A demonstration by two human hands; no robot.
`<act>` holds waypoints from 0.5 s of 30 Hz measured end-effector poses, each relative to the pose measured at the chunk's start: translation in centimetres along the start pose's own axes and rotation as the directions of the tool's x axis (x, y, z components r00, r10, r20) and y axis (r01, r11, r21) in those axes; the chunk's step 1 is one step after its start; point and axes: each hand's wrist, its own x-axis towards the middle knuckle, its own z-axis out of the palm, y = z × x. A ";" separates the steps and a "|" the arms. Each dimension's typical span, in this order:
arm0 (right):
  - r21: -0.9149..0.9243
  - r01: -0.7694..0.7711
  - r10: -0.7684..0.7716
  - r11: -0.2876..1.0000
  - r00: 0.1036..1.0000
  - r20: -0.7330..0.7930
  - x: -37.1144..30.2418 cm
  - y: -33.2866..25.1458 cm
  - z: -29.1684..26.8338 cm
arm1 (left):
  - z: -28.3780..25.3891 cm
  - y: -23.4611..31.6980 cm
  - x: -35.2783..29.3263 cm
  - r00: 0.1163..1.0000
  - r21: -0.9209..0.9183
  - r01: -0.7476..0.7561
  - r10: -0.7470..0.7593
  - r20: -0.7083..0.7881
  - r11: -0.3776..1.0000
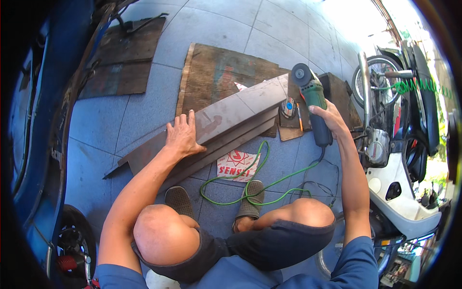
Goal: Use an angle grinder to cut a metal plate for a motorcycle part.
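Note:
My left hand lies with fingers spread on top of a long, dark grey folded metal channel, which runs from lower left to upper right in front of my knees. My right hand is wrapped round the body of a green and dark angle grinder. Its disc is up near the right end of the metal, and I cannot tell whether the two touch. A green cord loops over the floor near my right foot. Beside the metal's right end lie a round blue-centred disc and an orange pencil-like stick.
A worn wooden board lies under the metal's far side. Another board is at the far left. A red and white printed sheet rests before my feet. A motorcycle stands at right; a blue vehicle body rises at left.

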 end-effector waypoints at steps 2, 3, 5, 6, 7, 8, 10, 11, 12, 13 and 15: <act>0.061 -0.030 0.031 0.998 0.999 -0.026 -2.1 1.4 -1.6 | -0.6 -0.4 0.6 0.993 -0.026 0.021 -0.018 0.120 0.999; 0.103 -0.063 0.067 0.993 0.997 -0.037 -3.3 2.1 -2.4 | -0.9 -0.4 0.8 0.994 -0.008 0.007 -0.006 0.113 1.000; 0.160 -0.056 0.069 0.986 0.995 -0.076 -5.8 3.2 -3.8 | -2.1 0.0 1.0 0.996 0.010 -0.022 0.021 0.091 1.000; 0.219 -0.057 0.079 0.974 0.992 -0.095 -6.9 3.5 -4.4 | -2.9 0.1 1.2 0.998 0.047 -0.053 0.052 0.024 0.997; 0.274 -0.063 0.096 0.960 0.989 -0.110 -8.0 4.0 -4.9 | -4.1 0.3 1.6 0.998 0.057 -0.067 0.065 0.025 0.996; 0.299 -0.057 0.099 0.952 0.987 -0.126 -8.9 4.6 -5.7 | -5.7 0.7 2.2 0.993 0.096 -0.119 0.120 -0.012 0.988; 0.335 -0.047 0.108 0.941 0.980 -0.167 -11.3 5.5 -7.4 | -8.4 1.8 3.5 0.976 0.130 -0.205 0.212 -0.041 0.970; 0.367 -0.032 0.112 0.930 0.973 -0.199 -12.5 5.8 -8.0 | -9.2 2.0 3.9 0.972 0.144 -0.220 0.230 -0.053 0.965; 0.397 -0.017 0.106 0.918 0.974 -0.202 -13.8 6.2 -8.5 | -10.0 2.3 4.0 0.959 0.144 -0.264 0.275 -0.061 0.954; 0.418 0.014 0.086 0.909 0.972 -0.220 -15.0 6.8 -9.3 | -10.8 2.7 4.8 0.940 0.146 -0.316 0.330 -0.087 0.938; 0.435 0.026 0.086 0.900 0.968 -0.236 -16.5 8.1 -9.5 | -9.6 1.8 6.4 0.912 0.157 -0.373 0.393 -0.122 0.915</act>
